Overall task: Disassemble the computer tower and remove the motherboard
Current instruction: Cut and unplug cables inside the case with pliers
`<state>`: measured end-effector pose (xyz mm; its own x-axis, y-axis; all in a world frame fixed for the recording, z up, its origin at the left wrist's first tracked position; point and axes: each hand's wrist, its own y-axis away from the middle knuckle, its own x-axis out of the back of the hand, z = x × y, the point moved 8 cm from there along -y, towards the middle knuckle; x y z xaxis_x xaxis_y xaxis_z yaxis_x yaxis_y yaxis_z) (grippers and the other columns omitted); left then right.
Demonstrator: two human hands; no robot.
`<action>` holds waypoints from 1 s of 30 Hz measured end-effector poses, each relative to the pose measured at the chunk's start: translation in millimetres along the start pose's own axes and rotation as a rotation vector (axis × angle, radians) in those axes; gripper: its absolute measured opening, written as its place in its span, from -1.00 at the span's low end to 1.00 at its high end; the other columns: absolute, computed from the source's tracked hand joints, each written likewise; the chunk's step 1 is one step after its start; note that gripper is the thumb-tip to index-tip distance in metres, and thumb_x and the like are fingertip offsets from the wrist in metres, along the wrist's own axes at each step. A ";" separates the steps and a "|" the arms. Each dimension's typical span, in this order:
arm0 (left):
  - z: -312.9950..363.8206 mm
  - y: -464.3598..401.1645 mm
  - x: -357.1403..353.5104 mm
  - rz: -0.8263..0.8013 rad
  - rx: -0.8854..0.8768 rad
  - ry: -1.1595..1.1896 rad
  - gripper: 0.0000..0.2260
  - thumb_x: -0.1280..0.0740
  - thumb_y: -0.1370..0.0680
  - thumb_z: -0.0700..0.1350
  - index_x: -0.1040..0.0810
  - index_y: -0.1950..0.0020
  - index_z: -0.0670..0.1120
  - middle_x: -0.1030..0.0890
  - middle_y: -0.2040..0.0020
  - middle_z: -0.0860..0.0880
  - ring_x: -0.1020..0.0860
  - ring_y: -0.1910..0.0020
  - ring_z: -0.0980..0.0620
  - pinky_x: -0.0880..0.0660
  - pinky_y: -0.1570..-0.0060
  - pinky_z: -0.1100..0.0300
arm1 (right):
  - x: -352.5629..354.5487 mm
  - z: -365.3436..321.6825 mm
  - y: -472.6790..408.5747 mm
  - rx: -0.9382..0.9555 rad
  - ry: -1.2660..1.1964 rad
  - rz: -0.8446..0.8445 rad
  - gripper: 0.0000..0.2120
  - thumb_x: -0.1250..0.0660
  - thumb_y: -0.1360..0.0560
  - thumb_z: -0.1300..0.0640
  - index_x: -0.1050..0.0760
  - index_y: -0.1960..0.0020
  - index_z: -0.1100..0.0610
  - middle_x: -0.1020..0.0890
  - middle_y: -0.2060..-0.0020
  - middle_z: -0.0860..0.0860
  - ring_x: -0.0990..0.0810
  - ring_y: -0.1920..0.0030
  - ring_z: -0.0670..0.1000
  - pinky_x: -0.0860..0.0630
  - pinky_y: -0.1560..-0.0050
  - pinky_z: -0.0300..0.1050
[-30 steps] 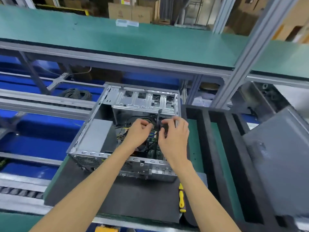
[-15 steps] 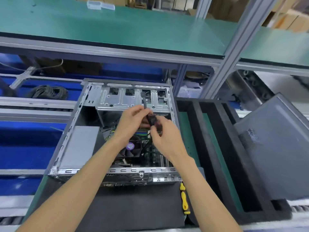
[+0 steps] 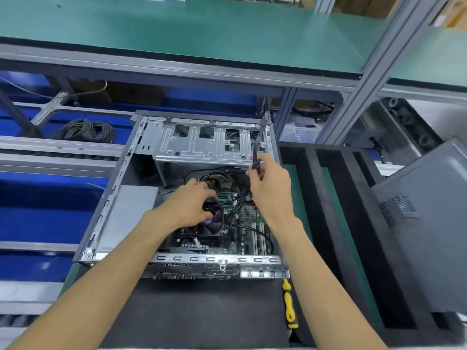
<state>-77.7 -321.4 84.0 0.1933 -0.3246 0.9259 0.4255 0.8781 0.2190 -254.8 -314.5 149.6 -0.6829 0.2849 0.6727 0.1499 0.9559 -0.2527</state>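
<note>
Head view: a cable (image 3: pixel 256 152) is pinched in the right hand (image 3: pixel 269 184) by the tower's (image 3: pixel 177 147) far right corner; left hand (image 3: pixel 192 203), curled on wiring, lies nearer the motherboard (image 3: pixel 249 223).

Yellow screwdriver (image 3: pixel 289 307) on dark mat (image 3: pixel 197 311); coiled cables (image 3: pixel 84 130) (far left).

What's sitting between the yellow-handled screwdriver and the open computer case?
Nothing: in the head view, only bare dark foam mat separates the yellow-handled screwdriver from the open grey metal computer case, whose near edge the tool's tip almost reaches.
</note>
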 end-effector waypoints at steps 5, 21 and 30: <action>-1.3 3.4 45.8 0.434 0.009 0.086 -0.91 -0.36 -0.55 0.08 -0.64 0.02 0.13 -0.58 0.11 0.20 -0.55 0.08 0.08 -0.48 0.15 0.11 | -1.1 -2.9 1.7 0.022 0.024 -0.039 -0.52 -0.31 -0.61 0.20 -0.30 -0.49 0.09 -0.53 -0.12 0.02 -0.54 0.06 0.01 -0.42 0.10 -0.17; -9.8 -1.4 75.0 0.194 0.085 0.918 -0.71 -0.22 -0.62 -0.33 -0.63 -0.22 -0.10 -0.71 -0.01 0.08 -0.69 0.04 0.12 -0.56 0.14 0.35 | -38.5 -40.4 -13.1 0.116 -0.109 -0.266 -0.84 -0.23 -0.65 0.10 -0.48 -0.18 0.13 -0.61 0.06 -0.02 -0.60 0.10 -0.03 -0.58 0.07 0.04; -38.8 0.9 45.2 0.005 0.230 0.267 -0.88 -0.33 -0.56 -0.20 -0.62 0.02 0.00 -0.63 0.13 0.06 -0.62 0.11 0.03 -0.57 -0.04 0.09 | -25.9 -30.9 -22.3 0.114 0.011 -0.150 -0.80 -0.24 -0.64 0.14 -0.56 0.12 0.06 -0.51 0.28 -0.04 -0.46 0.27 -0.13 -0.30 0.28 -0.21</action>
<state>-34.3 -348.9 114.1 0.4321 -0.3743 0.8205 0.2198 0.9261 0.3067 -218.3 -340.9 159.4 -0.6835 0.1410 0.7162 -0.0354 0.9736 -0.2255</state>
